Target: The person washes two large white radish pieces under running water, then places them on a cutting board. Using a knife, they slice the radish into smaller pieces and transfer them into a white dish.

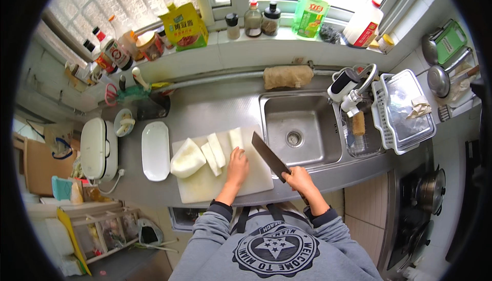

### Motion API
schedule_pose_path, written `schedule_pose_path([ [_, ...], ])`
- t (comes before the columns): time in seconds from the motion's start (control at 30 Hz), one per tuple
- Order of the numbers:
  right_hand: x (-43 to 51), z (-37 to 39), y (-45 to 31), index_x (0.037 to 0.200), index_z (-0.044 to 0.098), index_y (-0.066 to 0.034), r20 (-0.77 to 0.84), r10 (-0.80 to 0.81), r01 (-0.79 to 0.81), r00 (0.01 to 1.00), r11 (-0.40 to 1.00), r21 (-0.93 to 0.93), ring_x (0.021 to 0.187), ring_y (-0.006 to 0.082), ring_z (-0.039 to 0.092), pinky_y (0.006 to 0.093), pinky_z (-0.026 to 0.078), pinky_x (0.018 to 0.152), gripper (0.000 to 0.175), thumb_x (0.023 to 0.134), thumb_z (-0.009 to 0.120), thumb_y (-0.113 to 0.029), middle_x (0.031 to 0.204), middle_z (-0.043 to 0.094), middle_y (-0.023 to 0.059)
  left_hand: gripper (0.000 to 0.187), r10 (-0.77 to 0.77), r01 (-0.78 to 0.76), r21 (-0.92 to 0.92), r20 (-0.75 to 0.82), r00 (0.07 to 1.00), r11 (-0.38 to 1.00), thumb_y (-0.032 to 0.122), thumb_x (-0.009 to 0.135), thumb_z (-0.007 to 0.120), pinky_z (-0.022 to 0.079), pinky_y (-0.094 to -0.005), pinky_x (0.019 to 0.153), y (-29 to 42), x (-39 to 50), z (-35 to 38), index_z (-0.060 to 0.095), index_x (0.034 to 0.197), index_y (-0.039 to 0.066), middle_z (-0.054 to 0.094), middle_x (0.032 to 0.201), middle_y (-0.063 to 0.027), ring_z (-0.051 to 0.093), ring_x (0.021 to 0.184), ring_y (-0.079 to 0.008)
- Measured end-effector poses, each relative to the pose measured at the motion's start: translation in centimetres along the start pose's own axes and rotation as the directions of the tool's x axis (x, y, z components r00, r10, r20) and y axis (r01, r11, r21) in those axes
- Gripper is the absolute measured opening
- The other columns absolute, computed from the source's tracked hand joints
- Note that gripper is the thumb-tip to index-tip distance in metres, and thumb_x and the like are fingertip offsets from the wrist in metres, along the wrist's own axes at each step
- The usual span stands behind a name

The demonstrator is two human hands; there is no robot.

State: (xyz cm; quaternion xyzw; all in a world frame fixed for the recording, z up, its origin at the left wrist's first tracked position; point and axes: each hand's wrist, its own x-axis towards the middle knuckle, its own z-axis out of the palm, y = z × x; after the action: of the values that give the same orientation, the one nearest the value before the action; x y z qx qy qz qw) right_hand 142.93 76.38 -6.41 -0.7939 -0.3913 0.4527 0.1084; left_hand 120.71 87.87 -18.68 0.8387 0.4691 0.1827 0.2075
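Observation:
My right hand grips the handle of a cleaver. Its broad dark blade slants up and left over the right side of a white cutting board. On the board, my left hand has its fingers on the near end of a pale slab, partly hidden beneath them. Two long strips lie side by side to the left of that hand. Farther left sits a large wedge of peeled white gourd, probably winter melon. Beside the board's left edge stands a white oblong dish.
Right of the board is a steel sink, with a faucet and a white dish rack beyond. A knife holder, a small bowl and a white lidded appliance stand left. Bottles and a yellow pouch line the windowsill.

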Motion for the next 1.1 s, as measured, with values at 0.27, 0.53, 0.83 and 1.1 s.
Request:
schedule_pose_path([
  [0.27,1.2,-0.1,1.2,0.083,0.071,0.0017,-0.012,-0.052,0.053,0.999,0.995,0.08,0.05,0.0261,0.068,0.04,0.055,0.057,0.036,0.092,0.063,-0.032,0.058,0.065,0.014,0.018,-0.081,0.053,-0.126,-0.229,0.97,0.991,-0.005,0.08,0.064,0.05,-0.044,0.092,-0.1,-1.5,-0.2,0.064,0.097,0.002,0.061,0.112,-0.0124,0.058,0.112,-0.0342],
  [0.53,0.3,-1.1,2.5,0.08,0.071,-0.0021,0.161,-0.1,0.102,0.982,0.995,-0.003,0.049,0.0249,0.064,0.0401,0.051,0.055,0.03,0.091,0.064,-0.029,0.057,0.064,0.0135,0.018,-0.186,0.172,-0.129,-0.101,0.977,0.977,-0.003,0.078,0.065,0.051,-0.0437,0.086,0.8,-7.6,-3.1,0.062,0.093,0.005,0.06,0.102,-0.0118,0.058,0.102,-0.0337],
  [0.83,-1.4,-1.6,2.8,0.094,0.075,-0.0024,0.069,-0.136,0.137,0.988,0.99,-0.012,0.058,0.0373,0.065,0.0466,0.051,0.059,0.024,0.089,0.067,-0.025,0.063,0.065,0.0202,0.03,-0.002,0.002,-0.022,-0.024,1.0,1.0,0.002,0.075,0.071,0.051,-0.0434,0.091,0.3,-9.9,-5.7,0.066,0.105,0.005,0.062,0.115,-0.012,0.059,0.111,-0.0341],
  [1.1,-2.1,6.4,0.3,0.105,0.072,-0.0079,-0.147,-0.26,0.218,0.954,0.942,-0.256,0.077,0.0464,0.068,0.0561,0.055,0.072,0.022,0.087,0.061,-0.015,0.077,0.068,0.0266,0.037,0.169,-0.166,-0.052,0.057,0.984,0.985,-0.002,0.076,0.066,0.052,-0.0426,0.091,-0.5,-5.5,-3.9,0.065,0.113,0.003,0.063,0.12,-0.0111,0.06,0.114,-0.0331],
])
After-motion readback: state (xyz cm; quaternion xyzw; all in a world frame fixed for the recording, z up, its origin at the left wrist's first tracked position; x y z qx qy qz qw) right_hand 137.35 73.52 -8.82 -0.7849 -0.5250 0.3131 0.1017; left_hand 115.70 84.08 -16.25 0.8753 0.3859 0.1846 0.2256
